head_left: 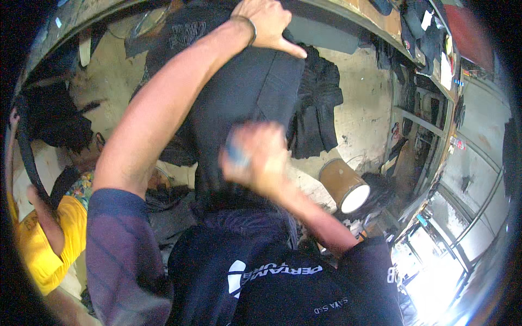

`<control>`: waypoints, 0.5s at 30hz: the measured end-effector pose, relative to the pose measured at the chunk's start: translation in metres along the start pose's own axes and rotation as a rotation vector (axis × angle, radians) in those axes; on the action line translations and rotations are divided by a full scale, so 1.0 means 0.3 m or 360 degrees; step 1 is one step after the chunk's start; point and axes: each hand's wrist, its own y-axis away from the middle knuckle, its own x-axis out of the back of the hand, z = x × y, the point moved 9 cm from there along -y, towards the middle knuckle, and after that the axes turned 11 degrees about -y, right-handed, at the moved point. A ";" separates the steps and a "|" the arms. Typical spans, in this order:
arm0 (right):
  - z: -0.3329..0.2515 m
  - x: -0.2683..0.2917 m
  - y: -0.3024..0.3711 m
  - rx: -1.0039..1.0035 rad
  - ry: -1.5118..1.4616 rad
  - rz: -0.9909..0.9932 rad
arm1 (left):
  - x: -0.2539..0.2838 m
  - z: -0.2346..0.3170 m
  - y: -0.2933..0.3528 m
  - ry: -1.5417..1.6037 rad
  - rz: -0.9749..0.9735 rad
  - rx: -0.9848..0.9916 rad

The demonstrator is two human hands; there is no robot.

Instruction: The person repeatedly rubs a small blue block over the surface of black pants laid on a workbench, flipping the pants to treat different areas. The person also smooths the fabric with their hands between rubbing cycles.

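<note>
A dark garment [234, 103] with a long seam lies stretched out in front of me. My left hand [266, 27], with a dark bracelet at its wrist, rests on its far end, thumb stretched out to the right. Over the nearer part of the cloth is my right hand [255, 155], smeared by motion. Its fingers are closed around a small blue object [237, 155], too blurred to name. Another crumpled black garment [321, 103] lies just right of the stretched cloth.
A brown cylinder with a white end [345, 186] lies tilted to the right. At the left sits another person in a yellow shirt [60, 233], near dark cloth [57, 117]. A cluttered wooden shelf edge [380, 38] runs along the far side. Bright light enters at lower right.
</note>
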 end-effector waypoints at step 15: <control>-0.050 -0.099 0.536 -0.0053 -0.0614 -0.0227 | 0.062 -0.202 0.314 -0.0063 0.0951 0.0366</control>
